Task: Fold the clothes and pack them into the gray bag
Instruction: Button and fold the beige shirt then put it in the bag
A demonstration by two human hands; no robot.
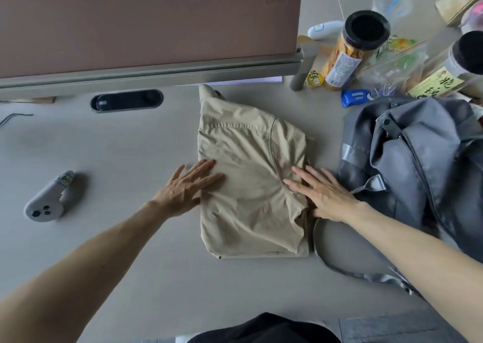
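Observation:
A beige garment lies folded into a rough rectangle in the middle of the grey table. My left hand rests flat on its left edge, fingers spread. My right hand lies flat on its right edge, fingers apart, holding nothing. The gray bag sits crumpled just right of the garment, and its strap loops over the table under my right forearm.
A grey controller lies at the left. A brown partition and a cable slot stand behind. Jars, a blue packet and plastic bags crowd the back right. The table's near edge is at the bottom.

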